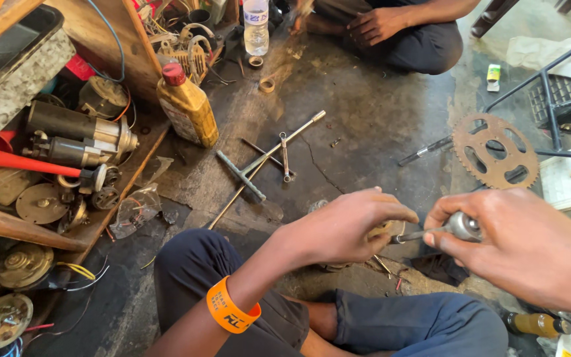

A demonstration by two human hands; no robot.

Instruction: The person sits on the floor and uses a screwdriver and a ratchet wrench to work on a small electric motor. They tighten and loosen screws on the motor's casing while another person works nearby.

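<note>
While the left hand (345, 228) is closed over a small round part (383, 230), a metal-handled tool (454, 228) is gripped in the right hand's (523, 244) fingers, its shaft lying level and pointing left into that part.

A single view is given, taken from a camera worn on the head and aimed steeply down at the stained concrete floor (365, 112). The left hand (345, 228) and right hand (523, 241) are seen close, low in the frame. Farther off, at the top edge, a seated co-worker's hand (375, 25) is caught.
</note>
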